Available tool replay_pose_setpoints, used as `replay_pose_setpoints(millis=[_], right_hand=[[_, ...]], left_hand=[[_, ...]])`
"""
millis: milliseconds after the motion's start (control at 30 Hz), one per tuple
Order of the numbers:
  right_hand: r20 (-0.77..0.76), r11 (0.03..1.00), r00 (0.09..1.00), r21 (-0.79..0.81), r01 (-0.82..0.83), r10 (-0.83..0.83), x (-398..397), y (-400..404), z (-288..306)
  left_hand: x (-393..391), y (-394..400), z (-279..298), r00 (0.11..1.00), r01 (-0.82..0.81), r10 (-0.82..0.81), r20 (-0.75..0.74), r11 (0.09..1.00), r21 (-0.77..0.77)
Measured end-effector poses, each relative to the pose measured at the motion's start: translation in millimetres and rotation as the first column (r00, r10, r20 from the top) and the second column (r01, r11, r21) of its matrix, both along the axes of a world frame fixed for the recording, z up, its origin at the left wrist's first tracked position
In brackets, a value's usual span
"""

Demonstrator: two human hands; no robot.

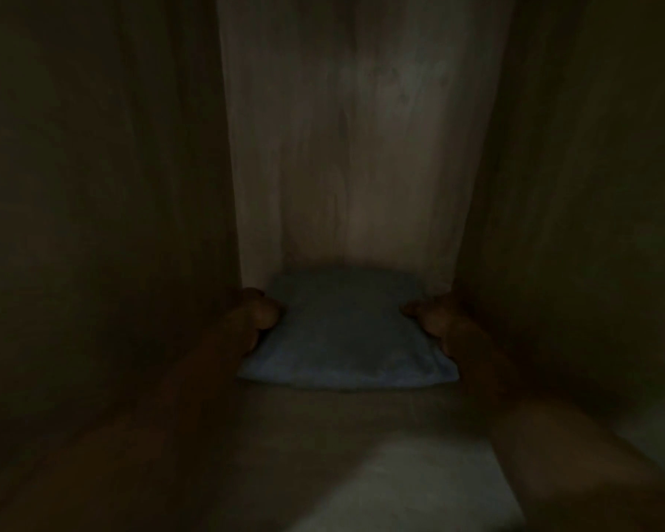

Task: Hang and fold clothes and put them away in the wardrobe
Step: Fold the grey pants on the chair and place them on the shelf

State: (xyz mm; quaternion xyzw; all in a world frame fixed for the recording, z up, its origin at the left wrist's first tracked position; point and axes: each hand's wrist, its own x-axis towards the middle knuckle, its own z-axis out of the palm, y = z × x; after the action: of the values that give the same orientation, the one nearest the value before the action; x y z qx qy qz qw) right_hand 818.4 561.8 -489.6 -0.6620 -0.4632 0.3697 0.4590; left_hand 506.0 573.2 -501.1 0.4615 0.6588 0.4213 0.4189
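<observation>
Head view: dim wardrobe shelf point(323, 420), pale back panel point(354, 147).

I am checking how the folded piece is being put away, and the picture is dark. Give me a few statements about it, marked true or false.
1. The folded blue cloth lies on the shelf of the wardrobe. True.
2. Only the right hand touches the cloth. False: the left hand is at its other side, so there is one hand on each side.
3. The cloth sits toward the back panel of the compartment. True.
4. The cloth hangs from a hanger. False: it lies folded flat; no hanger shows.
5. The cloth is red. False: it is blue.
</observation>
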Motion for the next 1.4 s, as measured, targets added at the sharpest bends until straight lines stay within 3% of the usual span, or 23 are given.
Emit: replay_pose_setpoints(millis=[467,700,800,933,1100,1300,1400], right_hand=[[0.275,0.994,0.957,0.088,0.072,-0.094,-7,-15,7],[0.479,0.997,0.875,0.068,0.046,-0.074,-21,-56,19],[0.499,0.999,0.865,0.03,0.039,-0.049,-32,-84,39],[0.511,0.999,0.859,0.011,0.03,-0.032,-54,-140,80],[0.456,1.0,0.89,-0.028,-0.003,0.015,-91,-237,139],[0.519,0.994,0.853,-0.107,0.001,0.055,-133,-368,233],[0.46,0.987,0.884,-0.158,-0.009,0.082,-155,-432,279]], left_hand=[[17,-15,15,0.919,-0.069,0.085,-0.385,0.996,0.057],[25,-58,19,0.918,0.01,0.048,-0.393,0.99,0.144],[27,-84,33,0.892,0.027,0.058,-0.447,0.983,0.183],[28,-140,70,0.881,0.059,0.059,-0.469,0.97,0.234],[26,-242,145,0.881,0.167,-0.104,-0.461,0.981,0.098],[-7,-382,249,0.915,0.222,-0.164,-0.368,0.968,0.121],[-31,-456,304,0.899,0.255,-0.208,-0.384,0.964,0.075]])
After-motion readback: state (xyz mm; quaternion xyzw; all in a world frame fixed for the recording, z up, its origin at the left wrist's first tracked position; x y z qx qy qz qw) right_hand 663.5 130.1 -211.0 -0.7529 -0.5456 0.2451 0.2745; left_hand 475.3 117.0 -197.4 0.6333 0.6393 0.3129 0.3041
